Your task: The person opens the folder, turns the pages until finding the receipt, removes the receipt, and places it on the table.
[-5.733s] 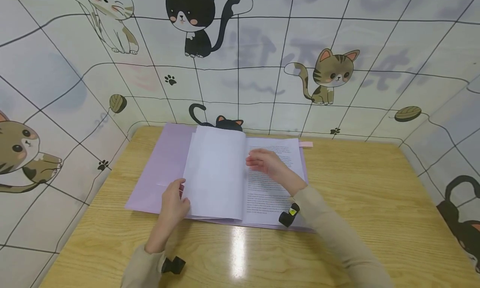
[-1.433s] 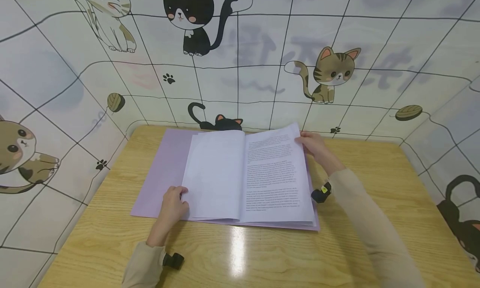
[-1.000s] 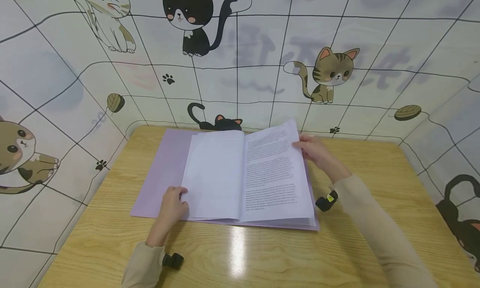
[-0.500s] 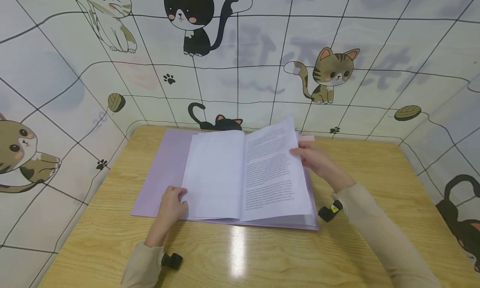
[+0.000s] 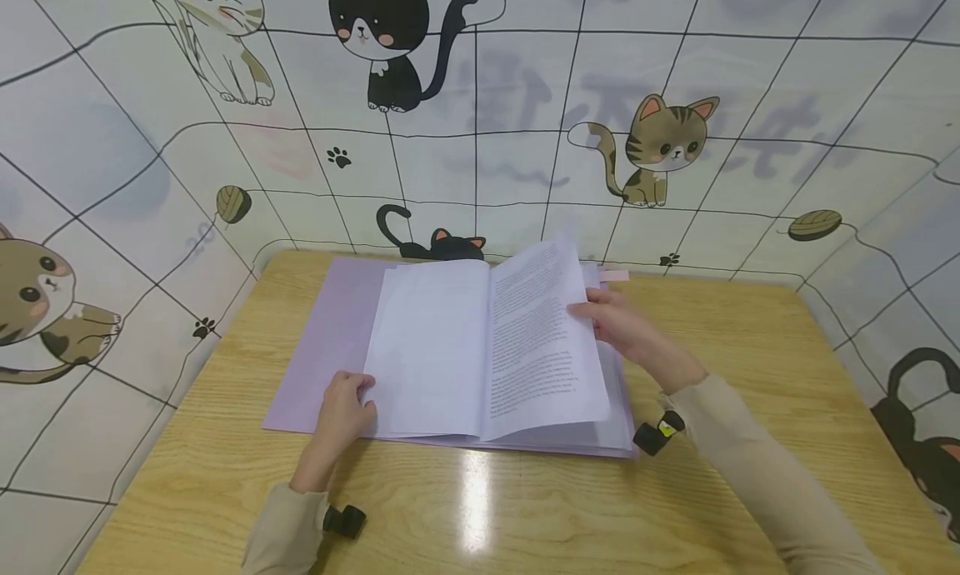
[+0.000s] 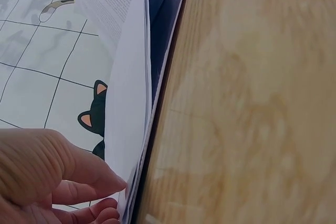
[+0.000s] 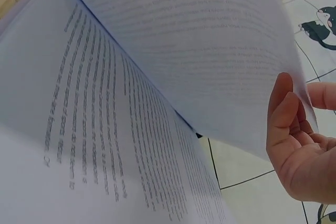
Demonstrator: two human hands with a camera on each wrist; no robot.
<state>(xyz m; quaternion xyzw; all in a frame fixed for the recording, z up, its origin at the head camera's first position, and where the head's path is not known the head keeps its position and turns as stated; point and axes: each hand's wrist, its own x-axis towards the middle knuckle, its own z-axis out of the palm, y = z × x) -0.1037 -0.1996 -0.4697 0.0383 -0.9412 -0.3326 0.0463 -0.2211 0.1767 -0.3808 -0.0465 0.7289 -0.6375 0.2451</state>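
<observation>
An open lilac folder [image 5: 322,350] of printed pages lies on the wooden table [image 5: 750,367]. My right hand [image 5: 611,325] pinches the outer edge of a printed page [image 5: 536,342] and holds it lifted, curved up over the stack; in the right wrist view the thumb and fingers [image 7: 294,135] grip that raised sheet [image 7: 210,56] above the text page below [image 7: 94,145]. My left hand [image 5: 345,408] holds the near left corner of the blank turned pages [image 5: 431,350]; in the left wrist view its fingers [image 6: 63,177] pinch the page edges [image 6: 131,119].
Walls with cartoon cats [image 5: 667,142] close in the table at the back and both sides. A pink tab [image 5: 615,275] sticks out at the folder's far right. Bare wood [image 5: 757,333] lies right of the folder and along the near edge [image 5: 480,517].
My right hand has lifted the right-hand printed page and carried it leftward and upward over the last second. The left hand has stayed at the left pages' near corner.
</observation>
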